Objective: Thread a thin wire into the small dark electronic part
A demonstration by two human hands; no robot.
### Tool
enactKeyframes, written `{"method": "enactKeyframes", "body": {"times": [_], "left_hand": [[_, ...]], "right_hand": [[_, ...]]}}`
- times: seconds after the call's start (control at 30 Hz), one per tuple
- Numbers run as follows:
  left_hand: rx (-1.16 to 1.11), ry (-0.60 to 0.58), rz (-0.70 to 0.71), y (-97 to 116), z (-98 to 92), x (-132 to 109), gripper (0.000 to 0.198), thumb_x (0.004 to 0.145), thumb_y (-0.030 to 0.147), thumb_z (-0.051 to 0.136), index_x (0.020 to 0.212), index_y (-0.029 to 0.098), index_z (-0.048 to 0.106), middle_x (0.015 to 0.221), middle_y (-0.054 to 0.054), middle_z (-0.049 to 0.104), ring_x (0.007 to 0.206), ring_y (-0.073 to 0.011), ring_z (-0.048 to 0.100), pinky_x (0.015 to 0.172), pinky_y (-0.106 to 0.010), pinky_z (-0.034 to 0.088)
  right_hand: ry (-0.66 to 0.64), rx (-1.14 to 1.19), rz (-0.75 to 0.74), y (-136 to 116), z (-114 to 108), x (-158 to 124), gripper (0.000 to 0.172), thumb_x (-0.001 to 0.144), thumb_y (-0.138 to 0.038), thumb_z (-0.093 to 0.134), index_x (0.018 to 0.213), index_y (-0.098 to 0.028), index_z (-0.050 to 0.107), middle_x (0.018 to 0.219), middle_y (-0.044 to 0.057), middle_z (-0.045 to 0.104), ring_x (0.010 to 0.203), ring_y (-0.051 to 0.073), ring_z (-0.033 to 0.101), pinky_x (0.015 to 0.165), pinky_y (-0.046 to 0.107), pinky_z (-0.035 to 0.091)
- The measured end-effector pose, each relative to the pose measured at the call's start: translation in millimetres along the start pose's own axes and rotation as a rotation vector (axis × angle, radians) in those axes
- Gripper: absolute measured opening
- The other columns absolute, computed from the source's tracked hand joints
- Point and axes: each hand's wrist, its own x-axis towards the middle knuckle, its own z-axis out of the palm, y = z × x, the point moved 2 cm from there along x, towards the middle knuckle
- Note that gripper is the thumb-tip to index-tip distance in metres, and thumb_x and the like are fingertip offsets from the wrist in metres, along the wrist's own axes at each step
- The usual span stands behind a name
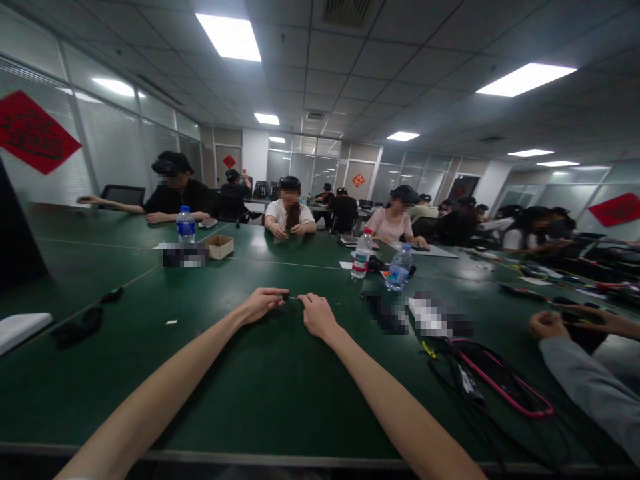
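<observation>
My left hand [261, 305] reaches over the middle of the green table [220, 393], its thumb and fingers pinched on a small black object [285, 296]. From that object a thin pale strand [293, 298] runs across to my right hand [317, 315]. The fingertips of my right hand are closed at the strand's other end. What exactly the black object is cannot be made out at this size. Both hands are held close together, a short gap apart.
To the right are water bottles [361, 255], a pink-edged black case [505, 380] and cables. A co-worker's hands [547, 325] are at the far right. A small box [220, 247] and a blue-capped bottle [185, 225] stand far left. Dark items [83, 327] lie left; other people sit opposite.
</observation>
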Motion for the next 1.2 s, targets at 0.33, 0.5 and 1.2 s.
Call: {"method": "enactKeyframes", "body": {"times": [0.33,0.5,1.2], "left_hand": [[0.004,0.001,-0.011,3.7,2.6,-3.6,0.032,0.072,0.005,0.067,0.104,0.005,0.065,0.094,-0.016,0.066,0.078,-0.0113,0.061,0.075,-0.020,0.048],[0.018,0.016,0.003,4.7,4.0,-3.6,0.030,0.072,0.006,0.067,0.102,0.004,0.066,0.094,-0.017,0.066,0.078,-0.0115,0.061,0.076,-0.020,0.047],[0.001,0.047,0.017,5.8,6.9,-3.1,0.022,0.070,0.006,0.065,0.092,0.004,0.069,0.090,-0.015,0.066,0.081,-0.0137,0.060,0.080,-0.024,0.046]], "right_hand": [[-0.038,0.015,0.022,-2.8,-4.4,-0.7,0.040,0.088,-0.016,0.037,0.126,-0.020,0.050,0.118,0.010,0.054,0.107,0.019,0.049,0.093,0.031,0.032],[-0.031,0.030,-0.014,-1.2,-3.5,-0.7,0.040,0.088,-0.016,0.038,0.126,-0.019,0.050,0.118,0.010,0.054,0.106,0.018,0.049,0.092,0.030,0.033],[-0.019,-0.009,-0.034,-1.0,-2.1,-0.7,0.040,0.087,-0.015,0.038,0.125,-0.020,0.050,0.116,0.010,0.055,0.103,0.018,0.050,0.091,0.030,0.032]]}}
